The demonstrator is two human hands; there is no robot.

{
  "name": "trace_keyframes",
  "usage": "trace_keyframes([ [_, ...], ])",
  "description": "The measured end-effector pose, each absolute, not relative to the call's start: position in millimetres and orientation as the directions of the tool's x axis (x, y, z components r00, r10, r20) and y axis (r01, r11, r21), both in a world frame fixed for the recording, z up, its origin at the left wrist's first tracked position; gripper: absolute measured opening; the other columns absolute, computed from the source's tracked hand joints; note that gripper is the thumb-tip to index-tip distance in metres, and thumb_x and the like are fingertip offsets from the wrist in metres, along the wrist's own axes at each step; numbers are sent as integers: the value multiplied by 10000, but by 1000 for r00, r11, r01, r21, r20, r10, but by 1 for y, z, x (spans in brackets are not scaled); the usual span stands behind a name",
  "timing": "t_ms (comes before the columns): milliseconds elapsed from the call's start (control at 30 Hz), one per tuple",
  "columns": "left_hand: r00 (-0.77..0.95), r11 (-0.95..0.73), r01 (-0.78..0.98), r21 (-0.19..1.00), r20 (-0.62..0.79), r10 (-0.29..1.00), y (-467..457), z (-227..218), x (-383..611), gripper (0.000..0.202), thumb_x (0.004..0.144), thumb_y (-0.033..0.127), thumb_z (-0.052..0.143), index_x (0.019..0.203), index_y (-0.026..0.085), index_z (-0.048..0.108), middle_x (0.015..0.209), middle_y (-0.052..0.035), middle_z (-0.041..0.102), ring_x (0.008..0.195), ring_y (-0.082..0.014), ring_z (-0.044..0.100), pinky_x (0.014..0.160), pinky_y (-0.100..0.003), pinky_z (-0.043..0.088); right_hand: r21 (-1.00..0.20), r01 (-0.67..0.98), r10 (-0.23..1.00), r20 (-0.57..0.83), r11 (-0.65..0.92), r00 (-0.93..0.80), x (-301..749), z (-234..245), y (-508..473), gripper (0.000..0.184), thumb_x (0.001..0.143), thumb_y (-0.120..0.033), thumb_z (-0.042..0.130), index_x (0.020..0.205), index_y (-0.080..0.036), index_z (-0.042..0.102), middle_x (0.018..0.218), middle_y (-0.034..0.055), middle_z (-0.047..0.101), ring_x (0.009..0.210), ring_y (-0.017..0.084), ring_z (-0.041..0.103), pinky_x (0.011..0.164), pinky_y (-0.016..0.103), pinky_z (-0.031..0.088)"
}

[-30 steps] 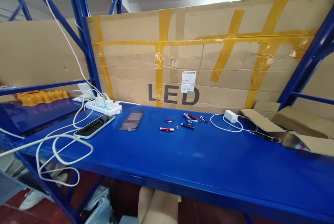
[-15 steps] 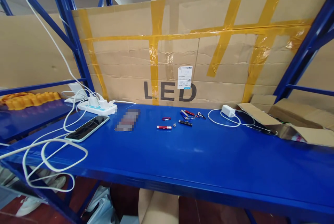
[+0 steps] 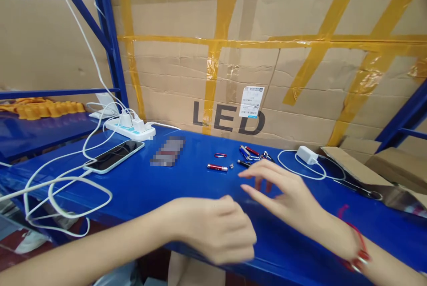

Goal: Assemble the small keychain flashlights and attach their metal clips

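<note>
My left hand (image 3: 222, 232) hovers over the front edge of the blue table (image 3: 147, 188), back up, fingers curled under. Its fingertips are hidden, so whatever it may hold does not show. To its right, my right hand (image 3: 283, 188) is open, thumb and fingers apart with nothing between them. Its fingertips are near a black pen-shaped tube (image 3: 243, 163), partly covered in this view. Close by lie a red penlight with a silver end (image 3: 217, 167), a small silver piece (image 3: 231, 166) and a red carabiner (image 3: 220, 155). Behind them is a cluster of blue and red tubes with clips (image 3: 245, 152).
At left are a phone (image 3: 115, 156), a white power strip (image 3: 131, 131) and loose white cables. A pixelated flat item (image 3: 167, 151) lies nearby. To the right stand a white charger (image 3: 307, 155) with its cable and an open cardboard box (image 3: 393, 166). A cardboard wall (image 3: 173, 86) closes off the back.
Both hands have come into view over the table from the lower left and right. The camera view has shifted slightly. The small items lie where they were.
</note>
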State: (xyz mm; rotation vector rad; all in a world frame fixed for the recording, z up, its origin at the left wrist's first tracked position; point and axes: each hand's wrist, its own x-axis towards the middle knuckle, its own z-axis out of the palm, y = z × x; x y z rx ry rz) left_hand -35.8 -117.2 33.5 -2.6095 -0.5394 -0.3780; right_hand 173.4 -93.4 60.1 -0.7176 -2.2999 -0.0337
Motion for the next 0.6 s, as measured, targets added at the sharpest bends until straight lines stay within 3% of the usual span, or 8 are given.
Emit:
trace_keyframes([
  [100, 960, -775, 266, -573, 233, 157, -79, 38, -26, 237, 881, 138, 329, 858, 193, 558, 831, -37, 605, 771, -158, 530, 668, -276, 399, -135, 640, 615, 478, 757, -627, 171, 38, -47, 185, 862, -202, 462, 1003, -237, 576, 987, 24, 592, 669, 100, 594, 605, 224, 483],
  [133, 942, -750, 331, -573, 247, 227, -65, 37, -24, 188, 863, 162, 362, 871, 175, 550, 835, -56, 600, 777, -180, 530, 653, -294, 394, -115, 673, 641, 453, 731, -619, 172, 31, -35, 208, 866, -204, 448, 1036, -234, 563, 1026, 33, 587, 730, 120, 608, 647, 241, 489],
  [300, 788, -721, 597, -352, 429, 442, -14, 28, -28, 248, 813, 387, 452, 882, 157, 515, 874, -70, 579, 787, -212, 539, 680, -326, 416, -124, 733, 716, 374, 669, -590, 165, 15, -5, 272, 889, -251, 392, 1129, -218, 515, 1039, 58, 580, 845, 177, 615, 693, 281, 493],
  [400, 693, -708, 668, -230, 540, 478, -5, 21, -32, 178, 816, 313, 436, 902, 170, 499, 890, -60, 577, 808, -210, 544, 710, -329, 429, -175, 732, 732, 377, 658, -568, 154, 15, 3, 254, 889, -246, 390, 1095, -219, 538, 997, 49, 587, 816, 170, 616, 679, 271, 485],
  [600, 645, -735, 666, -127, 592, 483, -1, 9, -34, 100, 806, 206, 427, 893, 191, 476, 879, -54, 578, 812, -209, 551, 718, -324, 456, -323, 663, 731, 412, 675, -544, 146, 8, 19, 185, 871, -233, 452, 857, -189, 631, 860, 26, 611, 741, 136, 600, 672, 225, 454],
])
